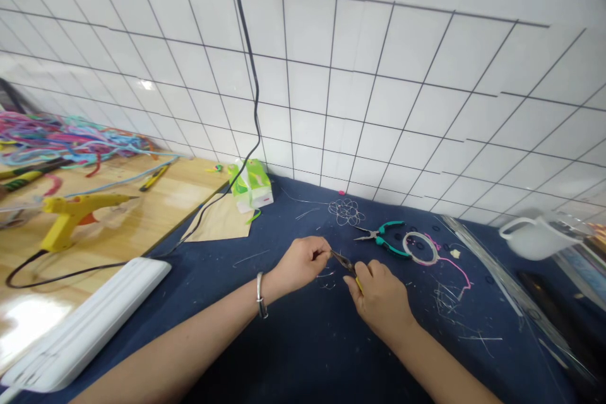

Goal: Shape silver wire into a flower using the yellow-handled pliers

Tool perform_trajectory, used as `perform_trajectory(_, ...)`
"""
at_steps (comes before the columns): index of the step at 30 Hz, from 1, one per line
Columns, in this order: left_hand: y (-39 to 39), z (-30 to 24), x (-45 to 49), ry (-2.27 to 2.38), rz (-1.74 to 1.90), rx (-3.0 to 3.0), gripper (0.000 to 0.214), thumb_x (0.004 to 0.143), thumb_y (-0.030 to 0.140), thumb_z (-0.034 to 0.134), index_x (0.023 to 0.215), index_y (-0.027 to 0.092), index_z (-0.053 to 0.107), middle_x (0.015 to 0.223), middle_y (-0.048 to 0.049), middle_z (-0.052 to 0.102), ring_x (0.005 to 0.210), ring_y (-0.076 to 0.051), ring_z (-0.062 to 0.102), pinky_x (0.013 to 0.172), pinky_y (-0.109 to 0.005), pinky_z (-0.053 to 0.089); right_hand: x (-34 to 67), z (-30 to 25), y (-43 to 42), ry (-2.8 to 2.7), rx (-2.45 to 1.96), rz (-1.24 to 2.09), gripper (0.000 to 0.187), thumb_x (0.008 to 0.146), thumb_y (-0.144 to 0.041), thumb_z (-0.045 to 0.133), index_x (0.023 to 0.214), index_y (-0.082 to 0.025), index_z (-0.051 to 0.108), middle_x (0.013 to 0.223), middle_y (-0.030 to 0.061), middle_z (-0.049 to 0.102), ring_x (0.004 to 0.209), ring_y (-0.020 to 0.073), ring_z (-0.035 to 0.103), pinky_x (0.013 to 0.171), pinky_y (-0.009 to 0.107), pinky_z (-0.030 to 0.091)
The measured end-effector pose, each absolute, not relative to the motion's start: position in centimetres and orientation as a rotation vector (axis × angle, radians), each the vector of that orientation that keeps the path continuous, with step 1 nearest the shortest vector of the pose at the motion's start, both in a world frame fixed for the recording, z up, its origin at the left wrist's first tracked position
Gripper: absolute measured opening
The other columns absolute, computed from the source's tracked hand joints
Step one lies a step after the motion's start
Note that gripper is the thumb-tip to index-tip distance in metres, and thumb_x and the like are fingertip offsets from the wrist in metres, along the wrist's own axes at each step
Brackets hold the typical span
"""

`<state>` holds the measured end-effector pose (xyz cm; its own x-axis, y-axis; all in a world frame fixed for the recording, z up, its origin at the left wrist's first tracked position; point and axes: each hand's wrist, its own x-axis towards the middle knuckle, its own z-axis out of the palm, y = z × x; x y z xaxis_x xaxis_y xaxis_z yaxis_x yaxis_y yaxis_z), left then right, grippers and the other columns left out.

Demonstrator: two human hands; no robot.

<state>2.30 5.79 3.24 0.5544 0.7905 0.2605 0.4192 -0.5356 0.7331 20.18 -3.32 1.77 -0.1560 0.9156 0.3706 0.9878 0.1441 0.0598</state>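
Observation:
My right hand [386, 297] is wrapped round the yellow handle of a pair of pliers [344, 261], whose dark jaws point up and left. The tips of the jaws meet the fingers of my left hand [303, 260], which are pinched together. What those fingers hold is too small to make out; thin wire [326, 284] shows just below them. Behind the hands lies a coil of looped silver wire [345, 211]. To its right rest teal-handled needle-nose pliers [381, 237], their jaws apart, beside a white ring-shaped spool [420, 248] with pink cord.
At left a yellow glue gun [71, 218] lies on the wooden table, near a white power strip [89, 322]. A green tissue pack [250, 186] stands by the tiled wall. Wire scraps [447, 300] and a white jug [540, 237] are at right. A black cable [246, 31] hangs down.

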Motion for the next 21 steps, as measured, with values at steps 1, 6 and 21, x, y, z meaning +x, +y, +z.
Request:
perform_trajectory(1,5.79,3.21,2.28,0.976,0.78,2.171,0.016,0.078,0.013,0.045,0.067,0.014,0.057,0.061,0.0021,0.054,0.056,-0.009,0.047,0.053,-0.019,0.033,20.23,1.72,-3.3,-2.176,-1.855,-0.419,0.026,0.087,-0.04,0.038,0.083,-0.021,0.054,0.073,0.0046,0.048,0.068,0.0169,0.045,0.057,0.027,0.026)
perform_trajectory(6,5.74,3.36,2.23,0.974,0.777,2.151,0.016,0.078,0.015,0.044,0.067,0.015,0.056,0.06,0.0025,0.052,0.057,-0.009,0.047,0.054,-0.019,0.033,20.41,1.58,-3.13,-2.172,-1.83,-0.405,0.026,0.087,-0.041,0.038,0.082,-0.021,0.054,0.072,0.0041,0.048,0.068,0.0164,0.045,0.058,0.026,0.026)
perform_trajectory(21,5.69,3.57,2.27,0.941,0.762,1.988,0.015,0.08,0.019,0.046,0.07,0.015,0.056,0.057,0.0032,0.052,0.053,-0.008,0.048,0.052,-0.019,0.035,20.61,1.62,-2.93,-2.152,-1.829,-0.458,0.027,0.087,-0.042,0.039,0.084,-0.02,0.054,0.073,0.0043,0.047,0.07,0.0172,0.044,0.059,0.027,0.028)
